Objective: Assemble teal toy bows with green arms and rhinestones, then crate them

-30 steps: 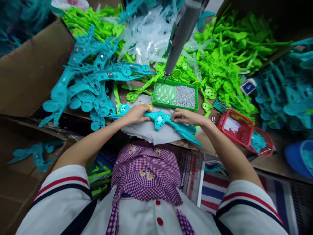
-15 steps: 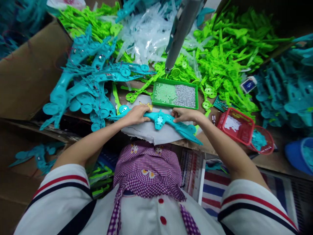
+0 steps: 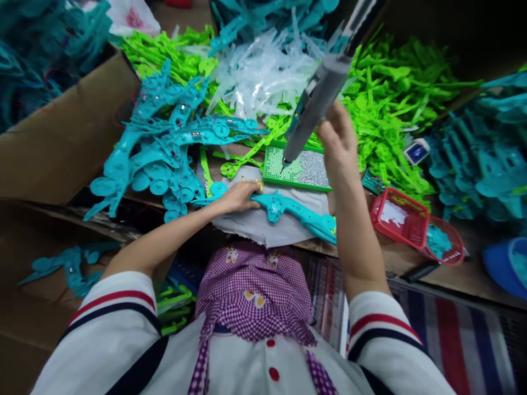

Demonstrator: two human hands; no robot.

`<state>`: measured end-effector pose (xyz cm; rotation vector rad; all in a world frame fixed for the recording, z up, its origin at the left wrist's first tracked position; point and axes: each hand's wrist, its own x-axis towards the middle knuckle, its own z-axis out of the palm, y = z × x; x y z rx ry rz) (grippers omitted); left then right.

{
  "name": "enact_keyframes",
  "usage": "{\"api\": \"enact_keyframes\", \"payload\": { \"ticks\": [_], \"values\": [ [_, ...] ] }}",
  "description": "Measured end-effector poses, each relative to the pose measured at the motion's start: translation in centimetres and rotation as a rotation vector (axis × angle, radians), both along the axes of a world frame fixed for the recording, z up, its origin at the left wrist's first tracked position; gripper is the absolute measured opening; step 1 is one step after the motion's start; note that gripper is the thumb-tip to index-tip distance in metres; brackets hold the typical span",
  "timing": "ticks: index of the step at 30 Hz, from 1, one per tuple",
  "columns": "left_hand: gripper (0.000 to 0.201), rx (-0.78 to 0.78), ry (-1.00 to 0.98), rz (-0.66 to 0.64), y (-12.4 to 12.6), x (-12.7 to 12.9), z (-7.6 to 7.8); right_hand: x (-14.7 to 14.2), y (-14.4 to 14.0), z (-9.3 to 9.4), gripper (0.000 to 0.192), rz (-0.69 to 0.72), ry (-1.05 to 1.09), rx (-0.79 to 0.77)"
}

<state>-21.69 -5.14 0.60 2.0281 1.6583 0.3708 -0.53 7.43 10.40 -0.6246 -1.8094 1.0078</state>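
A long turquoise plastic part [image 3: 274, 208], bent and winged in outline, lies on a grey cloth [image 3: 267, 233] at the table's front edge. My left hand [image 3: 242, 196] is closed on it left of its middle. Up to the right, my right hand [image 3: 341, 142] grips the grey electric screwdriver [image 3: 315, 104] from its right side; some fingers are hidden behind the tool. The screwdriver is tilted, its bit over the left half of a green tray [image 3: 296, 185]. That half is a grid of small holes; loose silvery screws [image 3: 315, 167] fill the right half.
Turquoise parts [image 3: 152, 142] are heaped left. Bright green parts [image 3: 391, 104] and clear plastic pieces [image 3: 263, 71] pile up behind. Red baskets [image 3: 399, 219] and a blue tub [image 3: 504, 266] stand right. A cardboard box wall [image 3: 69, 137] rises at left.
My right hand has left the turquoise part and gone up to the screwdriver. The screwdriver has come down and tilted, its bit now over the tray. My left hand keeps its hold.
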Motion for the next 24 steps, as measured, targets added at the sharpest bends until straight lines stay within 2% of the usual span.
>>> {"api": "enact_keyframes", "payload": {
  "ticks": [2,3,7,11,15,19,21,24],
  "values": [
    [0.034,0.000,-0.015,0.001,-0.1,-0.1,0.0,-2.4,1.1,0.6,0.062,0.105,-0.063,-0.040],
    [0.034,0.002,-0.023,-0.003,-0.2,-0.1,-0.1,-3.3,1.4,0.4,0.063,0.100,-0.097,-0.056],
    [0.032,0.023,-0.043,-0.023,-0.3,-0.2,-0.3,-4.8,1.7,-2.5,0.073,-0.026,-0.125,-0.125],
    [0.032,0.006,-0.038,-0.024,-0.1,-0.2,-0.2,-5.4,2.2,-4.8,0.089,-0.026,-0.168,-0.169],
    [0.032,-0.009,-0.043,-0.033,0.0,-0.1,-0.1,-5.2,2.3,-4.7,0.094,-0.159,-0.113,-0.233],
    [0.031,-0.016,-0.057,-0.035,0.0,-0.1,0.0,-5.5,2.2,-4.4,0.080,-0.271,-0.032,-0.214],
    [0.030,-0.016,-0.057,-0.032,0.0,-0.1,0.0,-5.9,2.4,-5.0,0.078,-0.272,-0.022,-0.184],
    [0.030,-0.024,-0.058,-0.031,0.0,-0.1,0.1,-6.2,2.7,-6.2,0.092,-0.179,-0.151,-0.133]
  ]
}}
